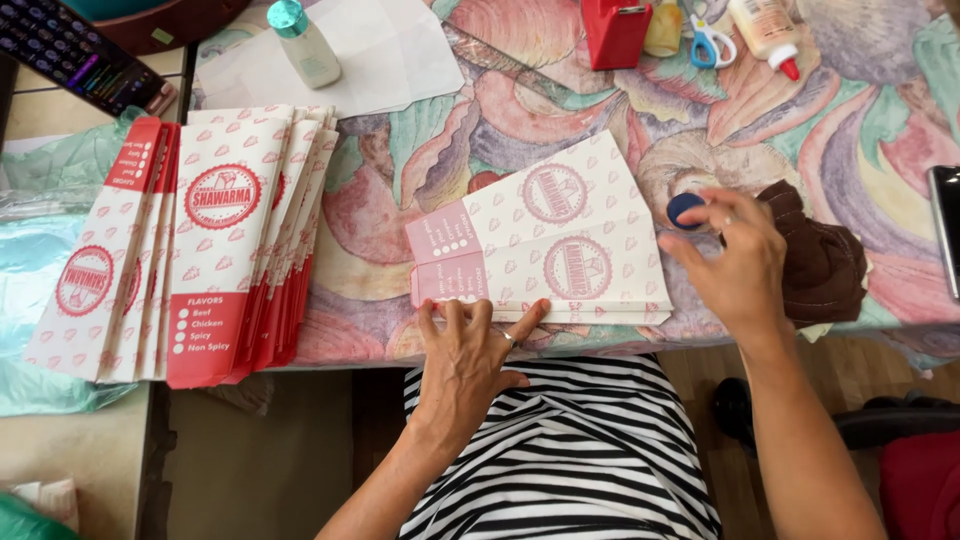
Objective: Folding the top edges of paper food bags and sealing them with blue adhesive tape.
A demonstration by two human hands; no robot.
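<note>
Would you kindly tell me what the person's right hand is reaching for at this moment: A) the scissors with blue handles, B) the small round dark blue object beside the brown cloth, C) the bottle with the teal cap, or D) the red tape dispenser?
B: the right hand has its fingertips at the small round dark blue object, next to the brown cloth, while the left hand presses on the printed paper sleeves.

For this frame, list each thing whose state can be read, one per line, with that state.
Left hand: flat, pressing the paper bags' near edge.
Right hand: fingers on the blue cap.
Paper bags: flat, folded, two overlapping.
Stack of bags: fanned, lying flat.
Glue bottle: capped, lying down.
Clear bottle: capped.
Blue cap: on table.
</note>
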